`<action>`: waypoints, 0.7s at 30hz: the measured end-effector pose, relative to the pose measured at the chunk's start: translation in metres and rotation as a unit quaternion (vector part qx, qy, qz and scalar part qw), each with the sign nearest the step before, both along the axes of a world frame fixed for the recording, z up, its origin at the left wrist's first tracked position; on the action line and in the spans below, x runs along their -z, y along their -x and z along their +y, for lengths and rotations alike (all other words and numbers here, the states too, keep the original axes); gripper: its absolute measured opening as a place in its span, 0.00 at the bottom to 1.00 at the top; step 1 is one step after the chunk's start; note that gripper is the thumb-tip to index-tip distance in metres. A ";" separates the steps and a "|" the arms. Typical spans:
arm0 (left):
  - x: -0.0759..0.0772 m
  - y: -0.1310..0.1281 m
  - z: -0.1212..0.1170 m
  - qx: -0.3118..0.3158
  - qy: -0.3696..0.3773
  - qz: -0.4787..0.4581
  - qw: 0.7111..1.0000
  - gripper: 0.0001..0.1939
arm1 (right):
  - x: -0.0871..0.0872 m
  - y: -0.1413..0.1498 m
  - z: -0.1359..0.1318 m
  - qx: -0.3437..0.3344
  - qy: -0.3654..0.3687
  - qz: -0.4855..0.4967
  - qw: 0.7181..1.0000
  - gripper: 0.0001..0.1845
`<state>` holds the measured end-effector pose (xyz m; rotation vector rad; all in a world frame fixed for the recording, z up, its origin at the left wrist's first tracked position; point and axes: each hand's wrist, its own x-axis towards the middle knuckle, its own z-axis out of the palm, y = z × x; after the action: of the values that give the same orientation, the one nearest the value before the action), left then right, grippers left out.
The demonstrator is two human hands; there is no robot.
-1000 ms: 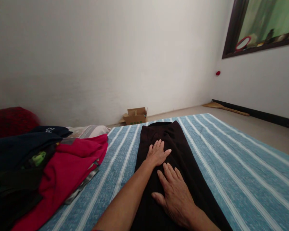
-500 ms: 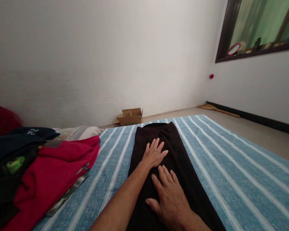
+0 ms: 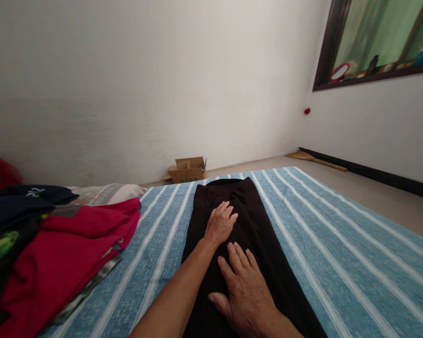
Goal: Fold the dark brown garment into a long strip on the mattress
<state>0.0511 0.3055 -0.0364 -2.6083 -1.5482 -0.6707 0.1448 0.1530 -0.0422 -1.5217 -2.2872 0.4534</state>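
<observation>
A dark brown pair of trousers [image 3: 268,253], seemingly folded lengthwise, lies flat with its waistband toward the far edge of the bed. My left hand [image 3: 221,222] rests on the upper part of the cloth, below the waistband, its fingers stretched out and slightly bent. Closer to me, my right hand [image 3: 246,288] lies on the same trousers with its fingers spread and its thumb out to the left. Neither hand grips the fabric. The trousers' lower end runs out of view beneath my forearms.
Blue and white striped bedding [image 3: 324,249] spreads under the trousers. At the left lie a magenta garment [image 3: 66,244] and dark clothes [image 3: 17,206]. Beyond the bed sit a cardboard box [image 3: 187,171] and a broom [image 3: 317,159]. A window [image 3: 380,37] is at upper right.
My left hand's fingers have drawn closer together and bent a little. My right hand stays spread on the trousers. The whole view has shifted slightly, moving the scene left.
</observation>
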 end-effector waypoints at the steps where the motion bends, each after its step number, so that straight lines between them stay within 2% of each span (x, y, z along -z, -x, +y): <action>1: -0.001 -0.001 0.004 -0.006 -0.002 -0.022 1.000 0.14 | -0.001 0.000 0.000 -0.001 0.000 0.002 1.000 0.40; 5: -0.003 -0.010 0.023 -0.044 -0.003 -0.073 0.996 0.08 | -0.003 -0.001 0.000 -0.006 0.005 0.008 1.000 0.40; 9: -0.005 -0.018 0.034 -0.058 -0.011 -0.077 0.995 0.06 | -0.004 -0.002 -0.001 0.002 0.003 0.021 1.000 0.39; 16: -0.009 -0.023 0.036 -0.013 -0.041 -0.013 0.999 0.11 | -0.006 -0.003 -0.002 0.003 0.004 0.043 0.999 0.38; 21: -0.012 -0.026 0.037 0.013 -0.035 0.039 0.999 0.13 | -0.008 -0.003 -0.002 0.005 0.013 0.043 0.999 0.39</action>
<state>0.0773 0.3427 -0.0241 -2.5756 -1.4455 -0.6056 0.1477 0.1512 -0.0342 -1.4947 -2.2156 0.5377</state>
